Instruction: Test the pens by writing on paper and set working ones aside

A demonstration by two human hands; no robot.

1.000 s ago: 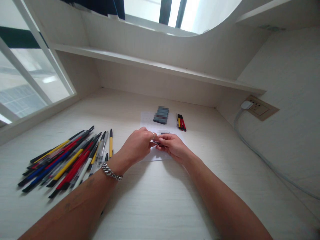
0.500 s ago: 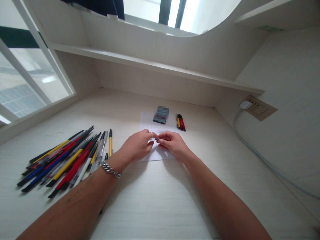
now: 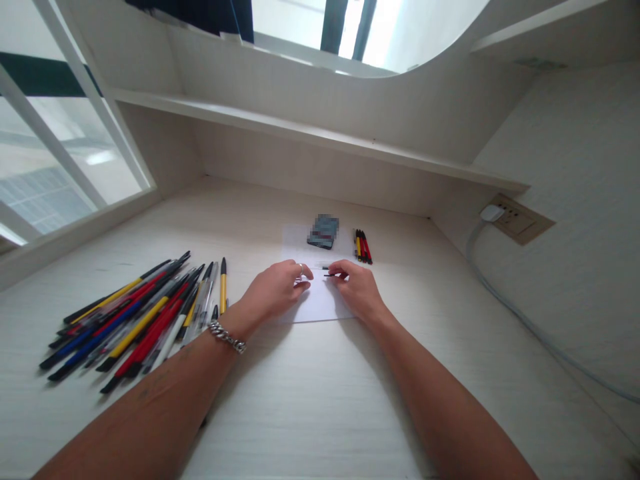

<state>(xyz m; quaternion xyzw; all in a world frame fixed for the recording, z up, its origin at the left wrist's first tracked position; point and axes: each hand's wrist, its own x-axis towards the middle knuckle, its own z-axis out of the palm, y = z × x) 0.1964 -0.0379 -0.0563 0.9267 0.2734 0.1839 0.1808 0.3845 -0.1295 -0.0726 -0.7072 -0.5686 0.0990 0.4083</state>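
Over the white sheet of paper (image 3: pixel 325 303), my left hand (image 3: pixel 275 290) has its thumb and index finger apart, with nothing visible between them. A ring and a chain bracelet are on that side. Facing it, my right hand (image 3: pixel 357 288) pinches a small thin black piece (image 3: pixel 327 275) that points left; it is too small to name exactly. Just beyond those fingertips a small, thin, partly clear piece (image 3: pixel 323 268) lies on the paper. A blurred dark rectangular object (image 3: pixel 323 232) rests at the paper's far edge.
A large heap of pens (image 3: pixel 135 320) spreads to the left, with a yellow and black pen (image 3: pixel 223 280) at its right side. Several pens (image 3: pixel 363 247) lie in a row beyond my right hand. A cable runs from the wall socket (image 3: pixel 523 219). A shelf (image 3: pixel 320 135) spans the back.
My hands were together at the fingertips and have moved apart. The black piece now sticks out from my right fingers, and my left thumb and index finger have spread.
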